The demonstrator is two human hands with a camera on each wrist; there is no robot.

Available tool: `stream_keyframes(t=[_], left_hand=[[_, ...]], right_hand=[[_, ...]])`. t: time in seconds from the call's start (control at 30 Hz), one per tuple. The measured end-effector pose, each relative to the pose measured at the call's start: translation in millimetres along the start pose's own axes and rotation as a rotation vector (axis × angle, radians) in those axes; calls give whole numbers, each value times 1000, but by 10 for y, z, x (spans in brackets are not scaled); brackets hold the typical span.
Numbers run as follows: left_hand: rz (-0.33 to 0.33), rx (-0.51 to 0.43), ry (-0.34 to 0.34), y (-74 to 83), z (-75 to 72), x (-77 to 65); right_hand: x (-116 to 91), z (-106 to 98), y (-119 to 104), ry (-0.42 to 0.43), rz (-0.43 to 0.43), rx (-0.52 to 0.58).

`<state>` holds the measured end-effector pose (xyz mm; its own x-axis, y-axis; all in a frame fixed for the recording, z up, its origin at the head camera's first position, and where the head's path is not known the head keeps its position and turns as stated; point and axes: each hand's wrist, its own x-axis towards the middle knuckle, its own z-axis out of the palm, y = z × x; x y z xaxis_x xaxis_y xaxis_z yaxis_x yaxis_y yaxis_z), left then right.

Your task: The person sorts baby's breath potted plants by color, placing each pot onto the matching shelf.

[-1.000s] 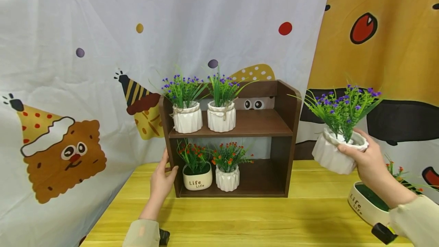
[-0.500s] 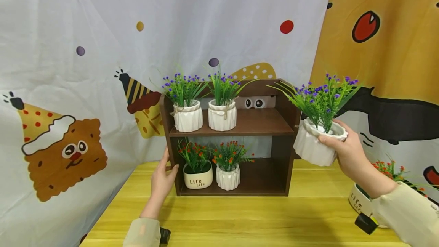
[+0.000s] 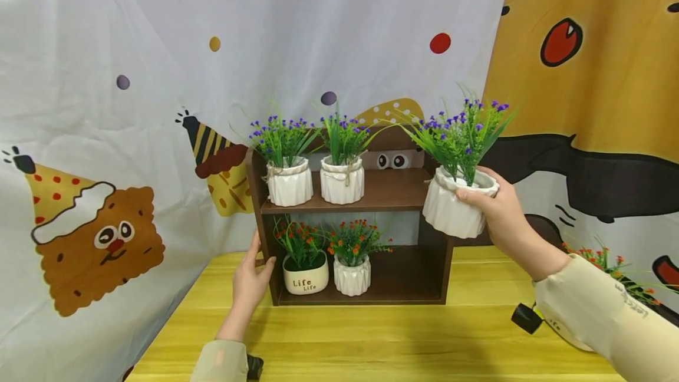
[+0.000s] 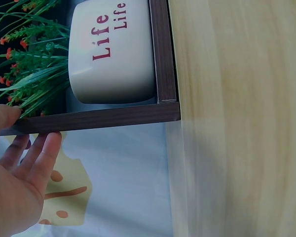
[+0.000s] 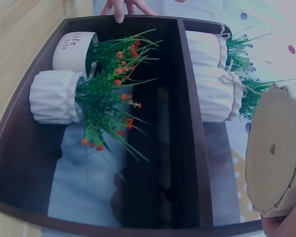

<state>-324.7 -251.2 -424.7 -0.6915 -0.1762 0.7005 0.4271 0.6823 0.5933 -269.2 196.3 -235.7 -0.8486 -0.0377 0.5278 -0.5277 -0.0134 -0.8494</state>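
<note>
My right hand [image 3: 509,217] grips the rim of a white ribbed flowerpot [image 3: 451,208] with purple flowers, thumb on the near side. The pot is tilted and overlaps the right end of the upper board; its underside shows in the right wrist view. My left hand [image 3: 249,285] holds the left side panel [image 4: 113,117] of a brown two-tier shelf [image 3: 392,188], with thumb and fingers on opposite faces. Two white pots [image 3: 290,184] with purple flowers stand on the upper tier. Below are a cream "Life" pot [image 3: 306,276] and a white ribbed pot [image 3: 352,276], both with orange-red flowers.
The shelf stands on a yellow wood-grain table [image 3: 339,341]. At the right, another "Life" planter [image 3: 570,335] with orange-red flowers is mostly behind my right sleeve [image 3: 610,311]. A printed cloth [image 3: 132,134] hangs behind the table.
My right hand has carried the purple-flowered pot leftward and up, from beside the shelf to its upper right end. My left hand has stayed on the side panel.
</note>
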Motion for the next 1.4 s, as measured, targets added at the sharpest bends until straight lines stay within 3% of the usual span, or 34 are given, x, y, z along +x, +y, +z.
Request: stream_keyframes(t=[0.3, 0.7, 1.4], left_hand=[[49, 12, 32, -15, 7, 18], [5, 4, 6, -3, -22, 21], [32, -7, 33, -10, 15, -5]], right_hand=[[179, 199, -15, -22, -2, -16], [428, 439, -17, -23, 88, -97], [792, 625, 289, 24, 155, -253]])
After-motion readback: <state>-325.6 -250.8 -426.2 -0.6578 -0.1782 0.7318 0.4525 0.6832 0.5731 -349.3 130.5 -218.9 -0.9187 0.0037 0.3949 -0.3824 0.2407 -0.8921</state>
